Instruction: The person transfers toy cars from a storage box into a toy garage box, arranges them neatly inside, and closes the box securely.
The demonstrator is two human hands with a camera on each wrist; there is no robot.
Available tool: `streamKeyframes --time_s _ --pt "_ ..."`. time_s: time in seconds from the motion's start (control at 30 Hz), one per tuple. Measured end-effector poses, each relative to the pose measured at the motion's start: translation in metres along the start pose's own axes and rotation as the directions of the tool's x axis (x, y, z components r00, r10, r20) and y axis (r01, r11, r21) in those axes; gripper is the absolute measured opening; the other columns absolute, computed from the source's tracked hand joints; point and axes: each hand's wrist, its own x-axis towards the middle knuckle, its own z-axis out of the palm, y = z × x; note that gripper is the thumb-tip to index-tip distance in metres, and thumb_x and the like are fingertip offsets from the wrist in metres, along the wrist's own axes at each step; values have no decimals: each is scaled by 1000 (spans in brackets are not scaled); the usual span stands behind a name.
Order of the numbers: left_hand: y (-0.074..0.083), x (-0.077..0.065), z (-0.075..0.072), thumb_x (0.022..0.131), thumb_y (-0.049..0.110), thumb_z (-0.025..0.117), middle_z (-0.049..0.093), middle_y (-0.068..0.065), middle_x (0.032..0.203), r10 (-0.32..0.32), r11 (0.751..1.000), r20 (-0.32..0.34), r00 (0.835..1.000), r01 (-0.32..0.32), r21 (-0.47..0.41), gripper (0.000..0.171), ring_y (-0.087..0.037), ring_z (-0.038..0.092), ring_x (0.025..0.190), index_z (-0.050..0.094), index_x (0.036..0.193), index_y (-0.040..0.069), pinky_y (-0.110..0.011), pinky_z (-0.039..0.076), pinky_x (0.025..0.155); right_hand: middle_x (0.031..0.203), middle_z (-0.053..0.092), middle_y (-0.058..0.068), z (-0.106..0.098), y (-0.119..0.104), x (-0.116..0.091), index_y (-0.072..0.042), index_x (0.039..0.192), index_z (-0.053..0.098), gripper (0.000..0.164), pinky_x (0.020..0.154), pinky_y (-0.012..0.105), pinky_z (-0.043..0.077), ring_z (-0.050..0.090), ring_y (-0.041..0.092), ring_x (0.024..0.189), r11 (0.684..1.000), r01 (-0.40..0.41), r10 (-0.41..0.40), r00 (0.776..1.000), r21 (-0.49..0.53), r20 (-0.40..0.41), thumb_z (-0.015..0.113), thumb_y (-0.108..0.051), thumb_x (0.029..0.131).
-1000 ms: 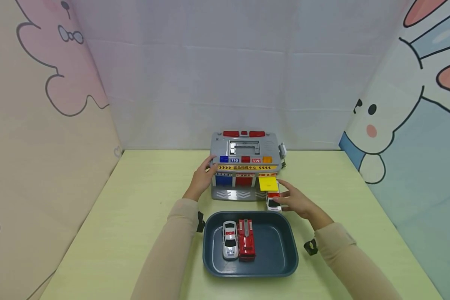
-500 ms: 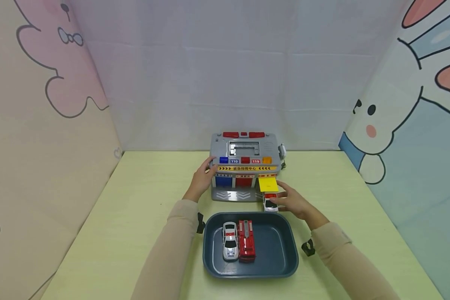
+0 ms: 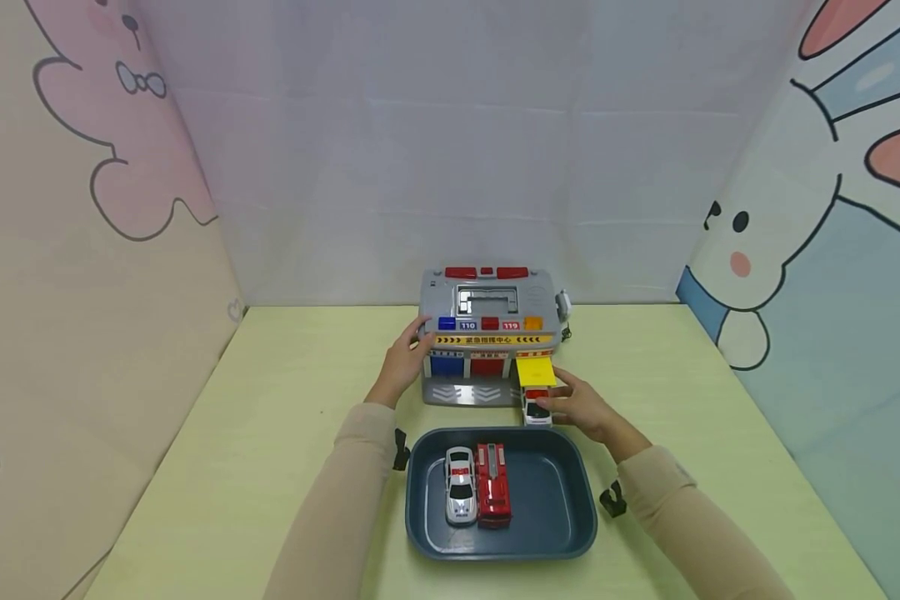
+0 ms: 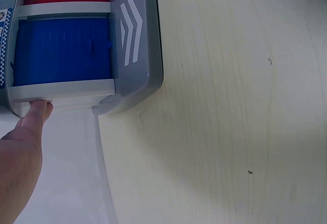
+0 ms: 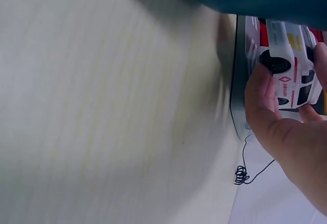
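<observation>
A grey toy emergency station (image 3: 487,304) stands at the back of the table. Its blue door (image 3: 447,367) and red door (image 3: 487,367) are down, while the yellow door (image 3: 536,372) sticks out, raised. My left hand (image 3: 403,362) rests against the station's left side, fingers fairly straight; in the left wrist view its fingertips touch the side wall. My right hand (image 3: 581,408) grips a white toy ambulance (image 5: 292,78) by its sides. The ambulance sits in front of the station, its far end hidden under the yellow door.
A dark blue tray (image 3: 547,533) lies in front of the station, holding a white toy police car (image 3: 461,487) and a red toy fire engine (image 3: 493,487). A coiled black cord (image 5: 241,175) hangs by the station's right side. Fabric walls enclose the table (image 3: 270,467).
The right hand has shifted the ambulance slightly left, so it lines up more closely with the raised yellow door. The left hand stays against the station.
</observation>
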Motion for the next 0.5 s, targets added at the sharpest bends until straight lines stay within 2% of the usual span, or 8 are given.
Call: streamKeyframes --time_s 0.3,0.5 --pt "0 0 0 101 45 47 45 -15 145 -5 1000 -2 1000 5 5 49 -38 42 132 40 148 31 -57 39 100 132 44 32 4 6 4 -4 154 20 81 88 48 52 56 35 109 999 44 -43 998 21 -38 71 -11 91" --pt "0 -2 1 102 43 47 43 -15 147 8 1000 -3 1000 -8 7 49 -38 42 132 40 148 29 -56 40 100 130 47 32 7 10 7 0 151 28 73 86 47 53 58 36 109 995 91 -90 995 33 -43 69 -8 91"
